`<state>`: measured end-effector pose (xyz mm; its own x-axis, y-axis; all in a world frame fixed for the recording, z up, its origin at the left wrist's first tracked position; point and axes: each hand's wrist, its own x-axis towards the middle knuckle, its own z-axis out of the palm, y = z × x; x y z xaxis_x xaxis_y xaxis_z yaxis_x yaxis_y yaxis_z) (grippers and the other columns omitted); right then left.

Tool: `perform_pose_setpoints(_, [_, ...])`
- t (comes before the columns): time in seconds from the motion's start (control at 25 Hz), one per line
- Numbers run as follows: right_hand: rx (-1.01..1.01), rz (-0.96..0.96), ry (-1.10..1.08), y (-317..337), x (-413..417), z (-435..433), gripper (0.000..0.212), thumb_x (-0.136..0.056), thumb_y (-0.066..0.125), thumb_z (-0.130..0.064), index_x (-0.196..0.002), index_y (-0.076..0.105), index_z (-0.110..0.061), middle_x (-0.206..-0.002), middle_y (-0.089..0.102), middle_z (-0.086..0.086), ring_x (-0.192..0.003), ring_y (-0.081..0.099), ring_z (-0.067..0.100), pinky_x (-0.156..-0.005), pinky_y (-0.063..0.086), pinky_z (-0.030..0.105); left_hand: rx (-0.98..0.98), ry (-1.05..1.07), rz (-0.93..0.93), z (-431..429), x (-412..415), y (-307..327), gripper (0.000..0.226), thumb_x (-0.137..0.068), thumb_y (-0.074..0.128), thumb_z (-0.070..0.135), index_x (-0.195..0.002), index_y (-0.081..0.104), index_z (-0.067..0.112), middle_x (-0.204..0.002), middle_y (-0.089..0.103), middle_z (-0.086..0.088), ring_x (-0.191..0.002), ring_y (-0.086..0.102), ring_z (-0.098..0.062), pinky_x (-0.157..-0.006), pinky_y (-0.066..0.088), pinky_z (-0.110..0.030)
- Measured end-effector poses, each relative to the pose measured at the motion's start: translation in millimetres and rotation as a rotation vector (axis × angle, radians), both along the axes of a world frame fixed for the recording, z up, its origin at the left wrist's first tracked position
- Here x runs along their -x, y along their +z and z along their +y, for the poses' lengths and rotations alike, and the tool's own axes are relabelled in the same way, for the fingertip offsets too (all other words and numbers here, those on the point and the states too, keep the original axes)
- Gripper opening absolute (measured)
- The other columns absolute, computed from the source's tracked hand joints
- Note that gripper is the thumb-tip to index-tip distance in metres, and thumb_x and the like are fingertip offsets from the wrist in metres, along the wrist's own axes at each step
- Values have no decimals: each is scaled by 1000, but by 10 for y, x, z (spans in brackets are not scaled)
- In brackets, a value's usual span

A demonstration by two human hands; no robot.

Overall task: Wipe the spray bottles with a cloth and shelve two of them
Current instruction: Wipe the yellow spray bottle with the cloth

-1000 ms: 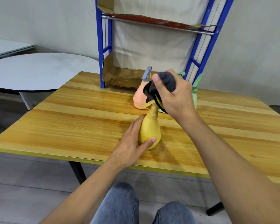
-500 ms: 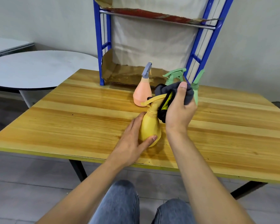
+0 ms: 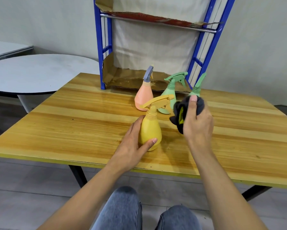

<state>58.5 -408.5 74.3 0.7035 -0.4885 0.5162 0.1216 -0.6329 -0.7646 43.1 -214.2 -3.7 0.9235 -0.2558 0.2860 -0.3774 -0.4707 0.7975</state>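
Note:
A yellow spray bottle [image 3: 150, 130] stands upright near the front of the wooden table [image 3: 73, 127]. My left hand [image 3: 132, 145] wraps its lower body. My right hand [image 3: 197, 123] holds a bunched dark cloth [image 3: 181, 112] just right of the bottle's nozzle, apart from it. Behind stand a pink bottle with a grey trigger [image 3: 143, 95] and a green bottle [image 3: 170, 92]. A second green bottle [image 3: 197, 87] is partly hidden by my right hand. The blue shelf rack [image 3: 104, 47] rises at the table's back.
Torn cardboard lines the rack's lower shelf [image 3: 123, 78] and the upper shelf [image 3: 156, 19]. A round grey table [image 3: 36, 72] stands to the left. The yellow-edged table front [image 3: 56, 159] is close to my knees.
My right hand with the cloth has come off the top of the yellow bottle and moved right and down. The nozzle is now uncovered. My left hand has stayed on the bottle.

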Motion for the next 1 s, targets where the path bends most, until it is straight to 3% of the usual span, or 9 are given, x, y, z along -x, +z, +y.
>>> perform_pose_setpoints(0.08, [71, 138, -37, -167, 95, -172, 53, -96, 41, -65, -131, 43, -25, -114, 66, 8, -104, 61, 32, -88, 48, 43, 18, 33, -14, -12, -32, 4, 86, -88, 59, 67, -157, 15, 41, -158, 35, 10, -142, 37, -11, -117, 38, -47])
perform_pose_setpoints(0.16, [313, 275, -28, -432, 218, -218, 63, -90, 51, -66, -134, 42, -23, -127, 57, 13, -114, 54, 36, -94, 44, 45, 24, 72, -27, -57, -79, 23, 85, -88, 63, 62, -157, 19, 38, -156, 39, 9, -140, 40, -11, -116, 39, -46])
perform_pose_setpoints(0.24, [531, 431, 36, -687, 305, -150, 69, -85, 53, -69, -140, 41, -29, -140, 48, 11, -125, 47, 36, -103, 39, 49, 19, 109, -26, -109, -134, 77, 85, -88, 68, 57, -157, 22, 36, -155, 41, 7, -140, 41, -13, -116, 38, -42])
perform_pose_setpoints(0.32, [584, 491, 114, -770, 321, -147, 71, -86, 56, -57, -148, 32, -30, -148, 42, 10, -131, 41, 34, -108, 36, 49, -31, 129, -9, -132, -160, 142, 82, -90, 67, 55, -156, 23, 36, -155, 39, 6, -140, 40, -14, -113, 36, -35])
perform_pose_setpoints(0.4, [438, 425, 179, -758, 344, -182, 70, -88, 63, -40, -149, 30, -28, -146, 45, 7, -129, 44, 31, -107, 39, 48, -64, 126, 8, -101, -154, 256, 72, -94, 59, 57, -155, 25, 37, -157, 36, 7, -141, 38, -13, -111, 35, -35])
perform_pose_setpoints(0.48, [25, 261, 219, -676, 368, -183, 59, -88, 68, -32, -140, 41, -31, -133, 56, -3, -120, 54, 20, -100, 47, 42, 13, 113, -22, -41, -170, 423, 58, -100, 51, 52, -153, 35, 34, -154, 42, 9, -139, 42, -10, -112, 42, -39])
perform_pose_setpoints(0.6, [-343, 70, 264, -519, 322, 7, 44, -85, 76, -33, -126, 61, -35, -122, 65, -13, -116, 60, 8, -95, 51, 27, 82, 91, -94, 26, -242, 589, 37, -101, 56, 41, -136, 57, 27, -130, 62, 7, -117, 59, -7, -100, 54, -39])
perform_pose_setpoints(0.76, [-424, -1, 411, -399, 250, 337, 44, -89, 73, -30, -132, 62, -28, -127, 66, -11, -120, 59, 4, -99, 49, 20, 55, 86, -162, -4, -264, 593, 25, -97, 67, 31, -120, 67, 21, -108, 72, 9, -101, 67, 1, -89, 58, -29])
perform_pose_setpoints(1.0, [-197, 8, 486, -424, 201, 360, 40, -98, 59, -16, -136, 57, -29, -135, 56, -9, -123, 50, -7, -103, 38, 10, 86, 90, -196, -30, -289, 545, 23, -96, 69, 26, -119, 67, 24, -108, 71, 12, -102, 68, -1, -88, 59, -26])
